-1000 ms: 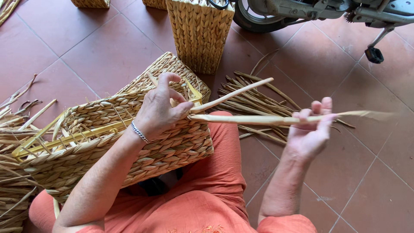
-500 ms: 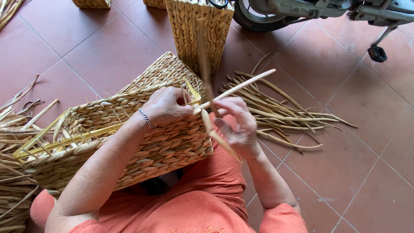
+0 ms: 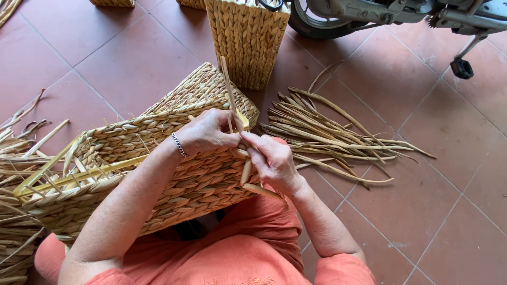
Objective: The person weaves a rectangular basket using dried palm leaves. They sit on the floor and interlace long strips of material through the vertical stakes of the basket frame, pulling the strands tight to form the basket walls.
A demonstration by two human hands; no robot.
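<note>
Motorcycle cut off by the top edge; left-edge reed bundle partly cropped; basket underside hidden by lap.

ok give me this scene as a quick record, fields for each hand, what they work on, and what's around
left hand: grips the rim of the woven basket, bracelet on the wrist
right hand: pinches a pale fibre strand at the same rim corner
strand: one end sticks up past the rim
basket: lies tilted across the person's lap, rim unfinished
loose fibres: heap on the tiled floor, right of the basket
behind: tall woven basket, upright; a motorbike wheel
</note>
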